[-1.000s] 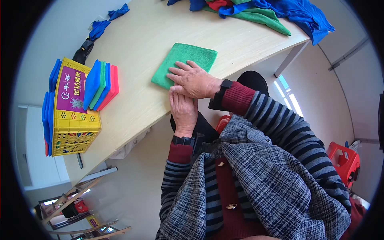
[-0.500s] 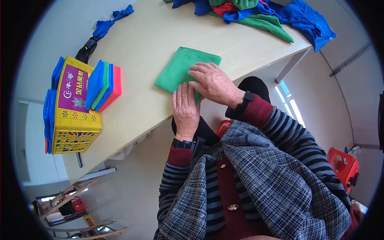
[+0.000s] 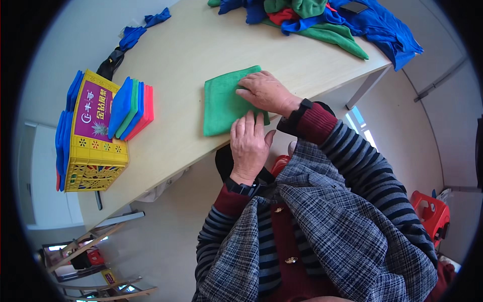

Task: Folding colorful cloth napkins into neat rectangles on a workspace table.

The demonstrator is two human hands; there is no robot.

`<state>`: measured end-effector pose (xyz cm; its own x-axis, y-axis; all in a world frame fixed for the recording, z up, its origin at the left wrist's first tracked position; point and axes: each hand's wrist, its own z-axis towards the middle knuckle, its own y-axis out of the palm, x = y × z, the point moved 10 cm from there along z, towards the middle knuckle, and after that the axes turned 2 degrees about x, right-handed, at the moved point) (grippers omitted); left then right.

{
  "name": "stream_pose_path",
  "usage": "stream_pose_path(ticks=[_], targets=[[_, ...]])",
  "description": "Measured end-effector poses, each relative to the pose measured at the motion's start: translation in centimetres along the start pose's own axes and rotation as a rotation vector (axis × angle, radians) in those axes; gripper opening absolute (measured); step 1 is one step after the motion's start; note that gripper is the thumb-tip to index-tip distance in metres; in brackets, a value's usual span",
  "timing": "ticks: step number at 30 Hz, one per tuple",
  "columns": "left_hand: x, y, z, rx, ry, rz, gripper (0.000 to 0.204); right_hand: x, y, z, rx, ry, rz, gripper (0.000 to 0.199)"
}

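Observation:
A folded green cloth (image 3: pixel 220 103) lies flat near the front edge of the table. My right hand (image 3: pixel 269 92) rests on its right side, palm down, the fingers stretched out over the fabric. At the cloth's near edge, my left hand (image 3: pixel 249 146) touches it with the fingertips, fingers extended and the thumb apart. Neither hand grips anything. The cloth's right corner is partly hidden beneath my right hand and wrist.
To the left, a yellow plastic crate (image 3: pixel 98 158) stands on the table (image 3: pixel 176 65). A stack of folded blue, green and red cloths (image 3: pixel 132 108) leans against it. Loose blue, green and red cloths (image 3: pixel 322 25) lie heaped at the far right, with a dark flat object (image 3: pixel 354 6) on top.
The green cloth has turned on the table, its outline now squarer to the view. My left hand has shifted right and slightly down; my right hand has moved slightly up and left.

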<state>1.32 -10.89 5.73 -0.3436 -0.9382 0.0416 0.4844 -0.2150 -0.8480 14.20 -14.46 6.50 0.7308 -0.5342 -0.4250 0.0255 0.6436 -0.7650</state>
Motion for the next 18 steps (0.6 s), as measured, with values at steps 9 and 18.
stream_pose_path(ticks=[9, 18], targets=[[-10.9, 1.4, 5.3, -0.036, -0.110, -0.169, 0.059, -2.4, 3.2, -0.5, -0.035, 0.090, -0.284, 0.055], [-12.0, 5.1, 5.6, -0.210, -0.195, -0.167, 0.076, -1.4, 4.0, -0.6, -0.089, 0.083, -0.303, 0.060]])
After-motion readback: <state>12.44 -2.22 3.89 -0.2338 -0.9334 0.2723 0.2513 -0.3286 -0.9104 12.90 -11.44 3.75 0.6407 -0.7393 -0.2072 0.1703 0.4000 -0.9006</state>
